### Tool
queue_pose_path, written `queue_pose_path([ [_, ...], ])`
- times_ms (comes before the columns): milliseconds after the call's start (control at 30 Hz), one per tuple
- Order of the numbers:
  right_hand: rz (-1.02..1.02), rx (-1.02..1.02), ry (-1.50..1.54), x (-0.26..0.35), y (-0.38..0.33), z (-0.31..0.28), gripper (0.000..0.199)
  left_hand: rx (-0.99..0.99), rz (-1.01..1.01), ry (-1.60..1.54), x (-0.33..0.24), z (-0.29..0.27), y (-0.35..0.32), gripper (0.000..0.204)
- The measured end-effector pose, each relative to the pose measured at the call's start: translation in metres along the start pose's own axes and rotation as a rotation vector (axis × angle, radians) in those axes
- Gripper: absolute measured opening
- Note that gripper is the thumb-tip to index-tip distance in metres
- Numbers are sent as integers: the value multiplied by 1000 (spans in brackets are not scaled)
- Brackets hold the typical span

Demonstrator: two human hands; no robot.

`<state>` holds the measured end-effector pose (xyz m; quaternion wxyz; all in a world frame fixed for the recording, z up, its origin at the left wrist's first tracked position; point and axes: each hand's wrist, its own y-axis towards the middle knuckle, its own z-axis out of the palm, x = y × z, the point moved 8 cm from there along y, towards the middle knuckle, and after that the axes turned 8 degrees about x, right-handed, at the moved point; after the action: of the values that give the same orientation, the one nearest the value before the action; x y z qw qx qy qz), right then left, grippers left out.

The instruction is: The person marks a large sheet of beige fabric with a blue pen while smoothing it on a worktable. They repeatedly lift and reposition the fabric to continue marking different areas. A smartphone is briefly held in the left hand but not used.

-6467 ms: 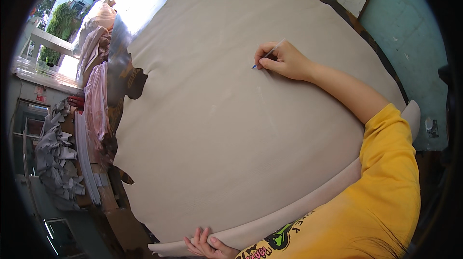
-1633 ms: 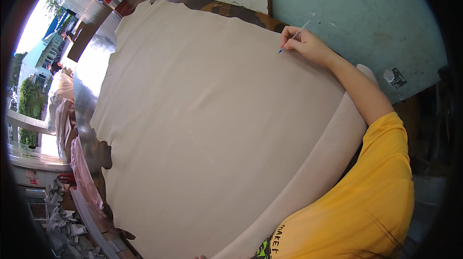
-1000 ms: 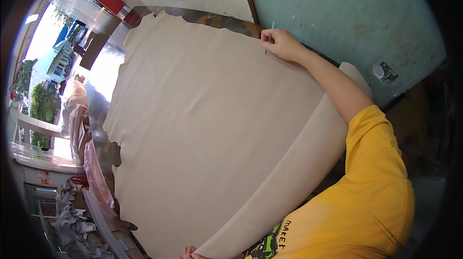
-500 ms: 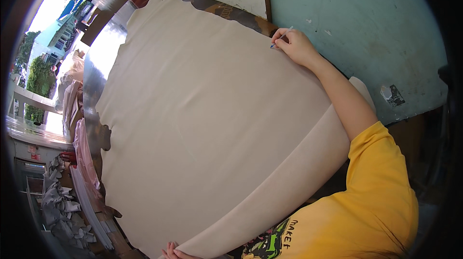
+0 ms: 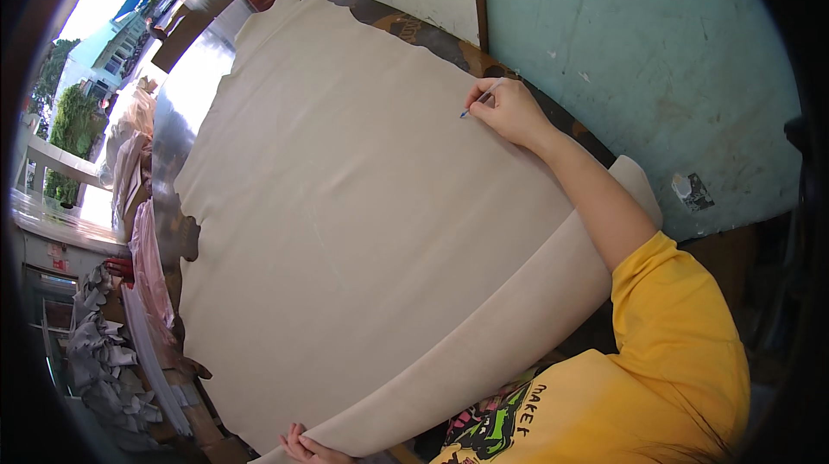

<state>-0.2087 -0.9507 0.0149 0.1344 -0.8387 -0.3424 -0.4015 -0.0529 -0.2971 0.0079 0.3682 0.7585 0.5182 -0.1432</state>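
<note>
A large beige leather hide (image 5: 363, 205) with an irregular outline lies spread out, its near side curving over in a broad roll (image 5: 484, 343). By the upper right edge of the hide, my right hand (image 5: 509, 114) is closed around a slim pen (image 5: 488, 96) with a pale barrel and blue tip. The tip is at the hide's surface; I cannot tell whether it presses on it. At the bottom, my left hand (image 5: 313, 448) has its fingers bunched at the hide's rolled near edge, gripping it; part of that hand is cut off by the frame.
A shiny metal tabletop (image 5: 186, 110) shows past the hide's left side. Crumpled grey scraps (image 5: 104, 360) and pink sheeting (image 5: 148, 265) lie at the left. A worn teal panel (image 5: 639, 58) stands along the right, close to my right arm.
My right hand has moved left and slightly nearer with the pen, farther in from the hide's edge. My left hand stays at the rolled edge. The whole view has shifted slightly.
</note>
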Motion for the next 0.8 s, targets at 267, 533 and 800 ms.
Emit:
queue_pose_path([
  [267, 130, -133, -40, -10, 0, -30, 16, -6, -24, -15, 1, 0, -1, 38],
  [533, -222, 108, -12, 18, -12, 13, 18, 4, -55, 45, 16, -1, -4, 40],
  [800, 35, -33, 175, -33, 1, -36, 14, -48, 5, 111, 11, -2, -1, 37],
])
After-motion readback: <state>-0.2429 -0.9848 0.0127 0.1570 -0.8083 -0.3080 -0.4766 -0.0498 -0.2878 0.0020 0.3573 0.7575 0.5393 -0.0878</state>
